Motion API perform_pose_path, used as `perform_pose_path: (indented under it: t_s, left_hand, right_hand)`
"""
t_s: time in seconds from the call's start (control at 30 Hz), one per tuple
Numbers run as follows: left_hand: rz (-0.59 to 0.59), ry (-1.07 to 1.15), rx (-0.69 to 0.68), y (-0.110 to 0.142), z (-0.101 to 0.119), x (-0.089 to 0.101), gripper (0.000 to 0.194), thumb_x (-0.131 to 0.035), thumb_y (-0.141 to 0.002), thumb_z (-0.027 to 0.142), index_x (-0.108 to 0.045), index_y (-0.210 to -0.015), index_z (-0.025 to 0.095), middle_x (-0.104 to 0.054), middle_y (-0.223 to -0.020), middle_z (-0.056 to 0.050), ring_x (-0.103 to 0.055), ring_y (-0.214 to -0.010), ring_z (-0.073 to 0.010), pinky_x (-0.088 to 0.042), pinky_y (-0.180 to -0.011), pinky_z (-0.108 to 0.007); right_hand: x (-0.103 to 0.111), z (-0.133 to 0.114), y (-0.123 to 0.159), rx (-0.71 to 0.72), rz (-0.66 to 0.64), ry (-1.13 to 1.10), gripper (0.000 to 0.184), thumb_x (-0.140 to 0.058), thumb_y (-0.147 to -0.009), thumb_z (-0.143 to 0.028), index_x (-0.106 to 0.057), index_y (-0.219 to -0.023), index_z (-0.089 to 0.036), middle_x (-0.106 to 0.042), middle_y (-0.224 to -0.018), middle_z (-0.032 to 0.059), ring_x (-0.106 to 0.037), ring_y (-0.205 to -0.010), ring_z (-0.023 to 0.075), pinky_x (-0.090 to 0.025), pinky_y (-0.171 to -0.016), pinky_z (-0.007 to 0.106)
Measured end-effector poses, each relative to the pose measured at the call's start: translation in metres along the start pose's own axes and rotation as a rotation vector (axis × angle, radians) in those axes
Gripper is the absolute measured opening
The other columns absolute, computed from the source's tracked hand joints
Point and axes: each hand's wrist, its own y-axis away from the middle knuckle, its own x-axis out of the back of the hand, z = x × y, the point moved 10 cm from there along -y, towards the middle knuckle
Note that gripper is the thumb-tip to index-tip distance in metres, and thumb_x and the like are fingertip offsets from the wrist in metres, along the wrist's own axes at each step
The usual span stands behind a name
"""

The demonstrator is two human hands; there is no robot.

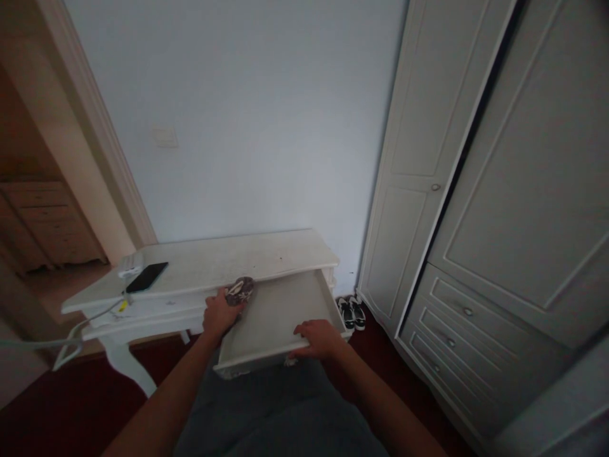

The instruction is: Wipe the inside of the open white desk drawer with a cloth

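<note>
A white drawer is pulled out from the white table, and its bare bottom shows. At the drawer's left side, my left hand is closed on a small brown item with a white pattern. It looks soft, like a bundled cloth, but I cannot tell its exact kind. My right hand grips the front edge of the drawer, fingers over the rim and thumb at the outer face.
On the table's left end lie a dark phone and a white plug-like block, with a pale cable trailing off left. Black-and-white shoes stand on the dark red floor. A white wardrobe with drawers rises on the right.
</note>
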Motion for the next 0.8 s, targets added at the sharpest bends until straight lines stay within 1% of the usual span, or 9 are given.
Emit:
perform_pose_path:
  t_s: [0.03, 0.1, 0.23, 0.33, 0.4, 0.47, 0.53, 0.67, 0.8]
  left_hand:
    - [-0.004, -0.003, 0.018, 0.002, -0.001, -0.007, 0.065, -0.062, -0.085, 0.06, -0.052, -0.136, 0.021, -0.063, -0.126, -0.019, -0.071, -0.108, -0.0365, -0.054, -0.086, -0.044]
    - [-0.018, -0.052, 0.004, 0.003, 0.0, -0.011, 0.059, -0.059, -0.088, 0.054, -0.05, -0.138, 0.024, -0.066, -0.125, -0.018, -0.073, -0.106, -0.0343, -0.054, -0.082, -0.04]
    - [-0.106, -0.106, -0.158, 0.011, -0.002, -0.012, 0.057, -0.06, -0.088, 0.042, -0.047, -0.14, 0.025, -0.072, -0.123, -0.015, -0.072, -0.113, -0.032, -0.053, -0.084, -0.035]
    - [-0.108, 0.023, -0.219, 0.029, -0.02, -0.012, 0.062, -0.059, -0.088, 0.041, -0.042, -0.146, 0.026, -0.073, -0.13, -0.012, -0.07, -0.118, -0.0298, -0.053, -0.089, -0.035]
    - [-0.121, 0.1, -0.192, 0.043, -0.04, -0.016, 0.068, -0.057, -0.088, 0.042, -0.038, -0.151, 0.025, -0.073, -0.132, -0.011, -0.071, -0.118, -0.0294, -0.054, -0.092, -0.035]
    - [-0.178, 0.096, -0.171, 0.055, -0.056, -0.024, 0.072, -0.058, -0.086, 0.044, -0.039, -0.152, 0.024, -0.073, -0.133, -0.011, -0.072, -0.117, -0.0307, -0.054, -0.094, -0.037]
    - [-0.225, 0.054, -0.183, 0.063, -0.063, -0.03, 0.073, -0.061, -0.084, 0.045, -0.041, -0.151, 0.025, -0.074, -0.132, -0.011, -0.072, -0.118, -0.0322, -0.054, -0.096, -0.038]
    - [-0.214, 0.04, -0.227, 0.06, -0.054, -0.034, 0.071, -0.062, -0.084, 0.046, -0.043, -0.15, 0.025, -0.073, -0.132, -0.013, -0.07, -0.121, -0.0326, -0.053, -0.097, -0.04]
    - [-0.138, 0.148, -0.232, 0.037, -0.032, -0.032, 0.065, -0.062, -0.085, 0.044, -0.048, -0.143, 0.02, -0.073, -0.131, -0.016, -0.07, -0.121, -0.0315, -0.053, -0.098, -0.039]
  right_hand:
    - [0.0, 0.0, 0.0, -0.001, 0.0, 0.004, 0.078, -0.063, -0.081, -0.087, -0.073, -0.128, -0.025, -0.078, -0.111, 0.0107, -0.073, -0.103, 0.0317, -0.053, -0.091, 0.038]
    - [-0.001, 0.001, 0.0, -0.003, -0.003, 0.005, 0.078, -0.063, -0.081, -0.087, -0.073, -0.127, -0.025, -0.077, -0.113, 0.0109, -0.073, -0.104, 0.0319, -0.053, -0.091, 0.038]
    - [-0.003, 0.003, 0.0, -0.003, -0.005, -0.006, 0.078, -0.063, -0.081, -0.087, -0.073, -0.128, -0.026, -0.077, -0.112, 0.0103, -0.073, -0.104, 0.0308, -0.052, -0.092, 0.037]
    - [-0.004, 0.003, -0.001, 0.009, 0.014, -0.005, 0.075, -0.063, -0.082, -0.086, -0.073, -0.126, -0.026, -0.077, -0.11, 0.0104, -0.072, -0.104, 0.0312, -0.052, -0.093, 0.038]
    - [-0.003, 0.004, -0.001, 0.006, 0.031, -0.007, 0.074, -0.064, -0.082, -0.085, -0.074, -0.125, -0.027, -0.078, -0.108, 0.0099, -0.072, -0.104, 0.0313, -0.052, -0.093, 0.038]
    - [-0.003, 0.004, -0.001, -0.004, 0.036, -0.009, 0.073, -0.066, -0.081, -0.084, -0.073, -0.126, -0.027, -0.077, -0.107, 0.0098, -0.072, -0.103, 0.0313, -0.051, -0.093, 0.038]
    - [-0.004, 0.004, -0.001, -0.008, 0.028, -0.008, 0.072, -0.067, -0.081, -0.082, -0.073, -0.126, -0.027, -0.077, -0.108, 0.0101, -0.072, -0.103, 0.0313, -0.051, -0.093, 0.038]
    - [-0.004, 0.004, -0.002, -0.012, 0.016, -0.002, 0.073, -0.065, -0.082, -0.084, -0.074, -0.126, -0.026, -0.078, -0.109, 0.0103, -0.072, -0.103, 0.0318, -0.052, -0.093, 0.039]
    - [-0.006, 0.006, -0.003, -0.015, 0.012, -0.004, 0.077, -0.064, -0.079, -0.087, -0.074, -0.125, -0.026, -0.078, -0.109, 0.0099, -0.072, -0.103, 0.0323, -0.052, -0.092, 0.039]
